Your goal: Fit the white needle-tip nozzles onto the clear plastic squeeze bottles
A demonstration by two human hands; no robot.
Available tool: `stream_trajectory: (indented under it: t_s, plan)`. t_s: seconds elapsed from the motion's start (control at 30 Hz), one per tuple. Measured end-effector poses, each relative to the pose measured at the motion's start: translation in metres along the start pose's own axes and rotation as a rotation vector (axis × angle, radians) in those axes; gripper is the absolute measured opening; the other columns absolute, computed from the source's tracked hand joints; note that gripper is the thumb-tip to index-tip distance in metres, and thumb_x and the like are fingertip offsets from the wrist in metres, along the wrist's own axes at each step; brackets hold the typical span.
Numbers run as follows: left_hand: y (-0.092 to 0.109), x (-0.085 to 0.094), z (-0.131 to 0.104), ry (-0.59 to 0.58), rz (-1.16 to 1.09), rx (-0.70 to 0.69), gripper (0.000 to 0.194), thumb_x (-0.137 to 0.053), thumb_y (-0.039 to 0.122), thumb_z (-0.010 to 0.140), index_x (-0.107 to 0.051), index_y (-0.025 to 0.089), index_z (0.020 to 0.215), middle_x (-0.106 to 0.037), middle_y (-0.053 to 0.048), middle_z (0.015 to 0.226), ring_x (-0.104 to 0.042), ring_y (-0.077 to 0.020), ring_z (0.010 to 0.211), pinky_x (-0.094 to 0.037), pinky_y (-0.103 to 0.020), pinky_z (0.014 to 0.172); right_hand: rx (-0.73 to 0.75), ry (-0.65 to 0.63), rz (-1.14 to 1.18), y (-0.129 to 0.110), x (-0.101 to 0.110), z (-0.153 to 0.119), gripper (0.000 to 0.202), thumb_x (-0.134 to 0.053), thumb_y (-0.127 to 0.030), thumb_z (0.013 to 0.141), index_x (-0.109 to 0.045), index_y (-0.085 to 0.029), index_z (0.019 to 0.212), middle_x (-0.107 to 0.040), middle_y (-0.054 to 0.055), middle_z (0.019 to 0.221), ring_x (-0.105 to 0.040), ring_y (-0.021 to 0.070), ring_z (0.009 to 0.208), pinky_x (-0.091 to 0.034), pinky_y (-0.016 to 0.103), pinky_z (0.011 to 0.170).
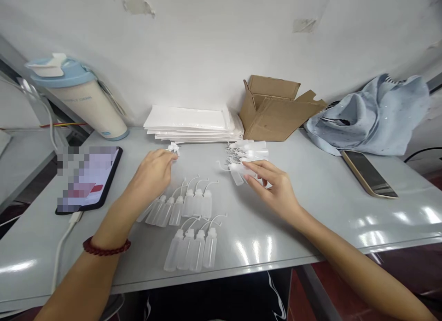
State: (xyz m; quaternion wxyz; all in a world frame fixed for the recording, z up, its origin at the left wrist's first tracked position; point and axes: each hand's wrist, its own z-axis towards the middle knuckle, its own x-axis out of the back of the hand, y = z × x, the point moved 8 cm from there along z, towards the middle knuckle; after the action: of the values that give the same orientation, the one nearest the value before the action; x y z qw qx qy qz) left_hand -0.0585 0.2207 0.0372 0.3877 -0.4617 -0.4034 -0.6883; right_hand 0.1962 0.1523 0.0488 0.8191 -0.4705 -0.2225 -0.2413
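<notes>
My left hand point(154, 171) is at a few small white pieces point(173, 148) near the back of the table, its fingertips together; whether it holds one is too small to tell. At the right, my right hand point(267, 180) has thumb and forefinger apart beside a small pile of translucent bottles point(255, 153) with thin curved tubes. One bottle point(236, 174) lies at its fingertips. Between my arms, a row of several such bottles point(188, 205) lies on the table, partly behind my left hand. Nearer the front edge lies another row of bottles point(195, 251), their tubes pointing away from me.
Against the wall stand a tumbler point(91, 104), a stack of white envelopes point(188, 119), an open cardboard box point(276, 113) and a light blue cloth bag point(373, 118). A phone with a cable point(95, 173) lies left on the grey table point(297, 245), another phone point(369, 173) right.
</notes>
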Motion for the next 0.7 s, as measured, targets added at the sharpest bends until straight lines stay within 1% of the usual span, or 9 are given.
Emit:
stream_trajectory:
  t_s: [0.1, 0.17, 0.27, 0.37, 0.5, 0.6, 0.67, 0.7]
  plan:
    - [-0.001, -0.013, 0.000, -0.053, 0.042, 0.011, 0.044, -0.029, 0.011, 0.088, -0.061, 0.014, 0.118, -0.059, -0.011, 0.128, -0.054, -0.0276, 0.113, -0.048, -0.040, 0.092, 0.035, -0.015, -0.074, 0.001, -0.004, -0.001, 0.031, -0.055, -0.018, 0.089, -0.069, -0.024, 0.115, -0.065, 0.009, 0.103, -0.060, 0.0194, 0.086, -0.046, 0.029, 0.057]
    - [-0.003, -0.017, 0.001, -0.074, 0.068, 0.016, 0.046, -0.030, 0.010, 0.087, -0.059, 0.016, 0.123, -0.057, -0.011, 0.131, -0.051, -0.0290, 0.115, -0.047, -0.043, 0.094, 0.046, -0.022, -0.103, 0.001, -0.005, -0.002, 0.031, -0.054, -0.017, 0.089, -0.069, -0.026, 0.115, -0.065, 0.008, 0.104, -0.061, 0.0189, 0.084, -0.048, 0.030, 0.058]
    - [-0.005, -0.018, 0.002, -0.103, 0.090, 0.025, 0.049, -0.031, 0.009, 0.086, -0.056, 0.013, 0.128, -0.056, -0.012, 0.132, -0.049, -0.0315, 0.113, -0.045, -0.047, 0.096, 0.052, -0.033, -0.112, 0.001, -0.007, -0.003, 0.030, -0.054, -0.016, 0.089, -0.069, -0.024, 0.114, -0.065, 0.009, 0.104, -0.061, 0.0190, 0.086, -0.049, 0.030, 0.059]
    - [-0.002, -0.018, 0.003, -0.122, 0.090, 0.032, 0.051, -0.030, 0.009, 0.087, -0.054, 0.014, 0.131, -0.055, -0.011, 0.133, -0.048, -0.0313, 0.111, -0.044, -0.047, 0.095, 0.041, -0.046, -0.109, 0.003, -0.009, -0.003, 0.029, -0.054, -0.016, 0.088, -0.069, -0.021, 0.112, -0.065, 0.010, 0.104, -0.062, 0.0201, 0.088, -0.050, 0.030, 0.060]
    - [0.005, -0.020, 0.005, -0.144, 0.062, 0.050, 0.049, -0.029, 0.009, 0.087, -0.057, 0.015, 0.128, -0.054, -0.008, 0.135, -0.047, -0.0306, 0.112, -0.045, -0.043, 0.093, 0.032, -0.049, -0.109, 0.003, -0.010, -0.003, 0.028, -0.054, -0.016, 0.088, -0.070, -0.018, 0.111, -0.065, 0.010, 0.104, -0.063, 0.0206, 0.088, -0.050, 0.031, 0.061]
    - [0.006, -0.016, 0.006, -0.146, 0.020, 0.066, 0.048, -0.029, 0.009, 0.086, -0.060, 0.012, 0.123, -0.055, -0.008, 0.136, -0.047, -0.0283, 0.118, -0.043, -0.039, 0.097, 0.020, -0.046, -0.104, 0.004, -0.008, -0.002, 0.027, -0.055, -0.016, 0.087, -0.071, -0.017, 0.110, -0.065, 0.010, 0.104, -0.063, 0.0195, 0.085, -0.050, 0.031, 0.061]
    - [0.003, -0.007, 0.006, -0.142, -0.021, 0.086, 0.047, -0.030, 0.011, 0.085, -0.061, 0.010, 0.120, -0.056, -0.008, 0.136, -0.050, -0.0251, 0.119, -0.042, -0.035, 0.098, 0.007, -0.046, -0.089, 0.004, -0.007, -0.001, 0.026, -0.056, -0.016, 0.087, -0.071, -0.017, 0.109, -0.066, 0.009, 0.104, -0.063, 0.0184, 0.082, -0.049, 0.030, 0.061]
    - [0.001, -0.001, 0.005, -0.140, -0.042, 0.102, 0.046, -0.032, 0.013, 0.085, -0.062, 0.010, 0.118, -0.058, -0.008, 0.134, -0.053, -0.0235, 0.116, -0.043, -0.033, 0.097, -0.002, -0.045, -0.080, 0.005, -0.007, 0.000, 0.026, -0.056, -0.016, 0.087, -0.071, -0.018, 0.108, -0.066, 0.009, 0.103, -0.063, 0.0178, 0.081, -0.049, 0.030, 0.060]
